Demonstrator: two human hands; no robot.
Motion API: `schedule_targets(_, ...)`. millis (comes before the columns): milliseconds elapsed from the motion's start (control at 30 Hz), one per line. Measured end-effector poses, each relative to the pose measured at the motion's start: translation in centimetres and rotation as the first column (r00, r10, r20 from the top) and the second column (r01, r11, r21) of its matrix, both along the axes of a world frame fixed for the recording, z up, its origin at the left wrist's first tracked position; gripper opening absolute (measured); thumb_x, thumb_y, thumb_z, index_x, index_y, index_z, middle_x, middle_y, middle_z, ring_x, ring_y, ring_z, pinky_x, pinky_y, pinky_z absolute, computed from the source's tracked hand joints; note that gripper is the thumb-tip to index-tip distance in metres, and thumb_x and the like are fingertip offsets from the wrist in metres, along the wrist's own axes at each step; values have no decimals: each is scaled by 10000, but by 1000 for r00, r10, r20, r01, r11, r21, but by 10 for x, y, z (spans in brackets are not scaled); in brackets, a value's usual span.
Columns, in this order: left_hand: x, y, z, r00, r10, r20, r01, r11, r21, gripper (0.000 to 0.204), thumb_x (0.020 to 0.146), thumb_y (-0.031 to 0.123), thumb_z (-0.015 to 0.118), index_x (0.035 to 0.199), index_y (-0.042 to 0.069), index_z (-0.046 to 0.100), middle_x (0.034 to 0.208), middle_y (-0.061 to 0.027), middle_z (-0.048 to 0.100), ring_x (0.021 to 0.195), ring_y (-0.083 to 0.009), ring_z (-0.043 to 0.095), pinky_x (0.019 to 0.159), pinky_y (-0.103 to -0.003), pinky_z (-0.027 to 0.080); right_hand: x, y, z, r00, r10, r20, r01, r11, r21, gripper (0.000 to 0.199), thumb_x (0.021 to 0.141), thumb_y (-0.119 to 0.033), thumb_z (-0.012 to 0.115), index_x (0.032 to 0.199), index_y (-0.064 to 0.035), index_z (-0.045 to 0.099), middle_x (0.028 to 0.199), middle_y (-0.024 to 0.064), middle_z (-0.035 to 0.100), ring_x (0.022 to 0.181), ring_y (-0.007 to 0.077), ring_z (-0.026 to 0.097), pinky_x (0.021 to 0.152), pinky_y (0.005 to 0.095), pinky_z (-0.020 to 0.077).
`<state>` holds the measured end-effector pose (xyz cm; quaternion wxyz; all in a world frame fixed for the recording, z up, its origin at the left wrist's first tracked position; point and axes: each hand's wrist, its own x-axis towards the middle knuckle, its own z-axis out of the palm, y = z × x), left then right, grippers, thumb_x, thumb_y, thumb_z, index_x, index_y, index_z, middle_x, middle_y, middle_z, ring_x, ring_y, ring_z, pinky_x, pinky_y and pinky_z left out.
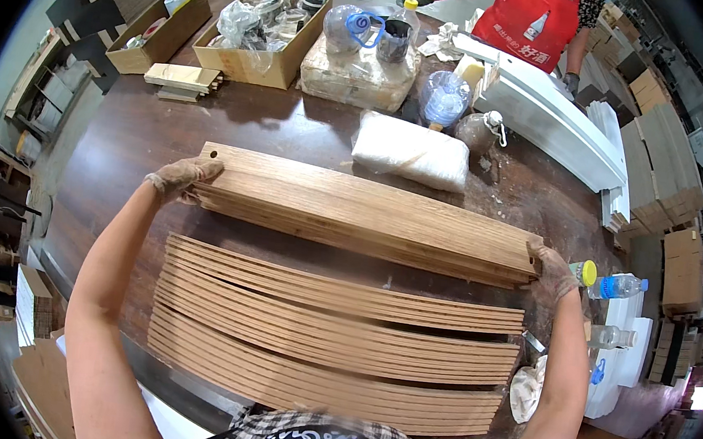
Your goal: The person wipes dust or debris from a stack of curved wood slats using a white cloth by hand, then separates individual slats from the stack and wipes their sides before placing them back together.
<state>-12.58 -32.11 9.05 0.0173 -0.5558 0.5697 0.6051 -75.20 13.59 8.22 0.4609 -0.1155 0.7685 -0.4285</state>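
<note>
My left hand (180, 176) grips the left end of a stack of wooden slats (365, 212). My right hand (555, 271) clasps its right end. More slats (331, 344) lie nearer me.

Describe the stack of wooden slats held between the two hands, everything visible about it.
The stack of wooden slats is a bundle of long, thin, light-brown boards with visible grain, laid flat on one another with edges nearly flush. A small round hole shows near its far left corner. It lies crosswise over the dark brown table, its right end lower in the picture. The gloved left hand grips its left end and the gloved right hand its right end. More slats lie fanned out nearer the person.
</note>
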Motion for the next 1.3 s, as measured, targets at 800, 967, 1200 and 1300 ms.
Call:
schedule_targets(800,-19,-18,-87,929,-165,-332,-89,770,-631,1461,529,219,996,1620,89,34,1512,-134,441,1383,-254,432,1161,-331,343,20,-16,-14,867,83,-491,-257,920,-297,1158,661,28,825,1614,-101,180,1567,108,390,1397,226,403,1171,319,314)
schedule_targets(967,-10,-23,-83,978,-95,-188,-45,776,-629,1362,626,292,970,1609,55,57,1504,-196,442,1380,-292,438,1149,-354,356,15,-12,-25,802,115,-586,-274,943,-190,1122,716,-52,831,1596,-12,135,1575,179,353,1406,260,398,1153,337,335)
schedule_targets(1200,101,3,-33,778,-331,535,413,910,-39,964,893,731,506,1473,-30,393,1346,-354,528,1255,-453,544,998,-506,507,16,89,-25,959,217,-181,-140,921,365,585,934,-515,616,1217,-4,606,865,163,641,828,347,645,844,459,536)
schedule_targets(1300,70,67,6,802,-100,589,21,990,139,1056,862,837,415,1454,-38,419,1271,-355,585,1157,-535,585,904,-643,529,71,78,19,993,113,43,-114,762,638,886,871,-832,403,1215,-46,627,834,181,661,804,395,657,810,569,534)
